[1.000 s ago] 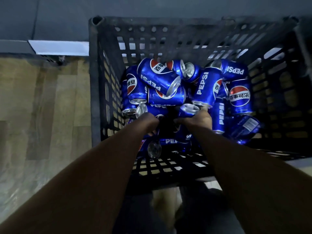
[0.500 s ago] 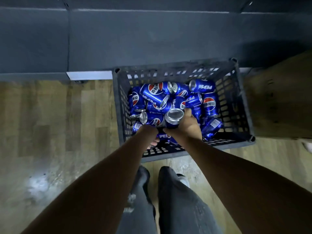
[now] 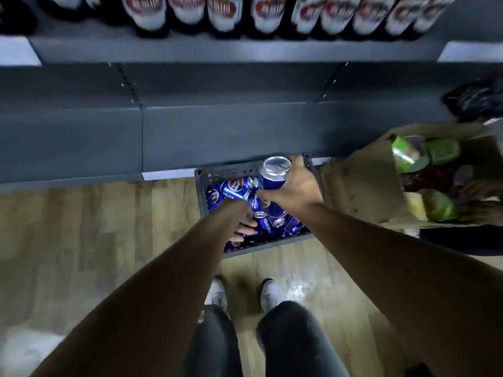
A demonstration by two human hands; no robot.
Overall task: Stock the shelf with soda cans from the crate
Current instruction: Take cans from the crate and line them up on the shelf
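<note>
A black plastic crate (image 3: 200, 186) stands on the wooden floor against the base of a grey shelf (image 3: 223, 131). It holds several blue Pepsi cans (image 3: 235, 186) lying in a jumble. My right hand (image 3: 298, 190) grips one blue can (image 3: 273, 174) upright, silver top up, above the crate's far right corner. My left hand (image 3: 241, 223) hangs over the crate's near left part with its fingers curled downward. Whether those fingers hold a can is hidden.
Dark bottles with white and red labels (image 3: 226, 12) line the shelf above. An open cardboard box (image 3: 362, 183) with green packets sits right of the crate, a dark bag (image 3: 476, 100) behind it. My legs and white shoes (image 3: 272, 291) stand just before the crate.
The view has risen and pulled back from the crate, showing the shelves. My right hand has lifted the can up out of the crate, toward the shelf. My left hand has stayed low.
</note>
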